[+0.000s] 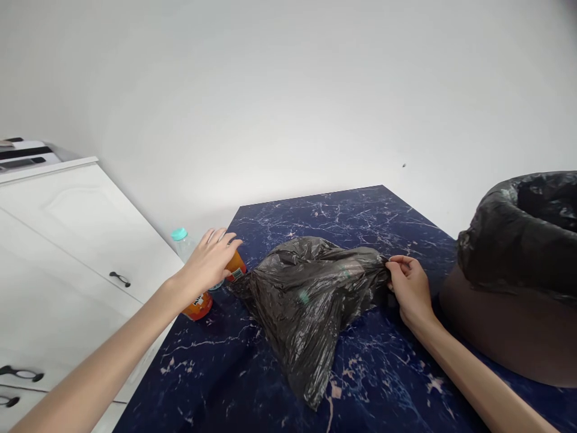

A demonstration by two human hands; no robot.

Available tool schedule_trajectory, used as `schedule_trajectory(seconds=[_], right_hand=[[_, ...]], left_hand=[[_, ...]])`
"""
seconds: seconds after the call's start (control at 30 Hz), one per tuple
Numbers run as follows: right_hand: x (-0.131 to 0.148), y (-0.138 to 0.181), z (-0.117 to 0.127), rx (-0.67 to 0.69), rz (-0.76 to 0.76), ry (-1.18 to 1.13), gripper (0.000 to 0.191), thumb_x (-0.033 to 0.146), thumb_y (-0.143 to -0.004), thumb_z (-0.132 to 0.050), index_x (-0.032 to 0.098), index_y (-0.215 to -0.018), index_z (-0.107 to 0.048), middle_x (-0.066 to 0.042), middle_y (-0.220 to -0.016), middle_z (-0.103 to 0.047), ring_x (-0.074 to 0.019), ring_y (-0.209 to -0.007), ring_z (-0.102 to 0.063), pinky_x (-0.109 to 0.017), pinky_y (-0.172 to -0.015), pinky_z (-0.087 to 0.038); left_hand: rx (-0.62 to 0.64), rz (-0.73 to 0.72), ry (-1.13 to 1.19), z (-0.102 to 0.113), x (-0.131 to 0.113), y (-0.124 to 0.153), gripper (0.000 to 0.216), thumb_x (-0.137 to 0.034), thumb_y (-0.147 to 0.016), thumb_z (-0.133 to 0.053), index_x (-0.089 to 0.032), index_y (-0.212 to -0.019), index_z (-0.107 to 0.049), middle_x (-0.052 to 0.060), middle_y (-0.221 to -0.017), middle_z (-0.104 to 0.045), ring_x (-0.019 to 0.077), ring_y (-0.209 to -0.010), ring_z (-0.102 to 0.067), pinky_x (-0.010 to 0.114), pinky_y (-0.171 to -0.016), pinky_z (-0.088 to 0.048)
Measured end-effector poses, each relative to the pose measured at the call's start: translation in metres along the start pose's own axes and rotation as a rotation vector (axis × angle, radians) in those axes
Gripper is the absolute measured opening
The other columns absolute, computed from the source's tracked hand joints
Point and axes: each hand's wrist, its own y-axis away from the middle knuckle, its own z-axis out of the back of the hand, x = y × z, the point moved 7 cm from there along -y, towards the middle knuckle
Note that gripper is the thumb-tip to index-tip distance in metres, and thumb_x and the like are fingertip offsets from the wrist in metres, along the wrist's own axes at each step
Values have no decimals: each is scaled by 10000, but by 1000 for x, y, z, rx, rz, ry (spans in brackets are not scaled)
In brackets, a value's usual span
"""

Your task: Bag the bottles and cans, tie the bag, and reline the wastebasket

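Note:
A crumpled black plastic garbage bag [302, 294] lies on the blue marbled tabletop, with shapes of things showing faintly through it. My right hand [410, 291] pinches its right edge between thumb and fingers. Over at the left, my left hand [210, 261] reaches across a group of bottles, fingers stretched out and apart. Just beyond those fingers is an orange bottle [235, 264], partly hidden by them. A clear bottle with a teal cap [179, 234] stands behind the wrist. Below the wrist shows another orange-labelled bottle [198, 308], its upper part covered by my arm.
To the right stands a brown bin [505, 328] lined with a black bag [518, 246] folded over its rim. A white cabinet [67, 240] with dark handles is beside the table [324, 210] on the left. A white wall [288, 108] rises behind.

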Motion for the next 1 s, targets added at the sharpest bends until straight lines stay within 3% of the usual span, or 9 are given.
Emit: schedule_trajectory(seconds=[0.1, 0.17, 0.3, 0.43, 0.57, 0.67, 0.73, 0.8, 1.0], right_hand=[[0, 0, 0, -1, 5, 3, 158, 282, -1039, -728, 160, -1104, -652, 48, -820, -605, -70, -577, -508, -181, -497, -420], [0, 0, 0, 1, 9, 6, 160, 283, -1035, -730, 162, -1103, -651, 49, -814, -603, -73, -579, -510, -186, -503, -424], [0, 0, 1, 1, 15, 12, 170, 294, -1032, -730, 166, -1105, -647, 47, -818, -606, -78, -584, -514, -193, -512, -428], [0, 0, 1, 13, 16, 17, 184, 316, -1030, -729, 169, -1101, -642, 44, -820, -599, -80, -591, -508, -192, -509, -418], [1, 0, 0, 19, 29, 20, 207, 347, -1027, -729, 173, -1085, -633, 56, -794, -566, -73, -569, -470, -192, -500, -399], [1, 0, 0, 13, 30, 22, 212, 353, -1028, -731, 172, -1079, -633, 54, -799, -571, -73, -570, -476, -193, -501, -405], [0, 0, 0, 14, 28, 25, 208, 349, -1035, -727, 170, -1092, -638, 51, -807, -583, -74, -571, -483, -194, -502, -413], [-1, -1, 0, 18, 26, 27, 206, 346, -1042, -723, 168, -1107, -642, 47, -818, -592, -75, -576, -491, -194, -505, -418], [-1, -2, 0, 17, 26, 31, 208, 350, -1049, -721, 165, -1108, -647, 45, -824, -600, -74, -576, -499, -193, -504, -426]], left_hand=[[-17, 12, 111, 18, -14, 12, 403, -263, -937, -725, -152, -1319, -665, 219, -1464, -660, 454, -1473, -525, 582, -1193, -405], [55, -14, 221, 20, -26, 23, 255, -388, -1024, -613, -202, -1169, -708, 143, -1187, -771, 372, -1151, -721, 481, -959, -550], [318, -167, 469, 0, -55, 49, 189, -433, -975, -662, -283, -954, -775, 12, -876, -798, 218, -734, -762, 294, -591, -503], [396, -251, 626, -18, -77, 60, 84, -342, -928, -703, -290, -960, -760, 7, -904, -793, 211, -801, -774, 258, -591, -497], [250, -212, 693, -17, -87, 51, 246, -447, -1077, -510, -255, -987, -633, 40, -904, -704, 204, -687, -660, 301, -584, -488], [131, -218, 698, -16, -92, 44, 233, -363, -1098, -449, -238, -1113, -644, 93, -1061, -718, 244, -862, -698, 347, -737, -569], [74, -281, 700, -20, -99, 41, 343, -258, -1084, -444, -241, -1366, -639, 138, -1383, -700, 296, -1250, -684, 416, -1034, -578], [11, -349, 683, -27, -104, 40, 487, -220, -1069, -478, -287, -1541, -579, 117, -1632, -582, 345, -1551, -492, 518, -1257, -447], [-188, -287, 697, -53, -102, 34, 703, -373, -1037, -606, -215, -1686, -387, 224, -1748, -406, 443, -1639, -350, 636, -1289, -389]])
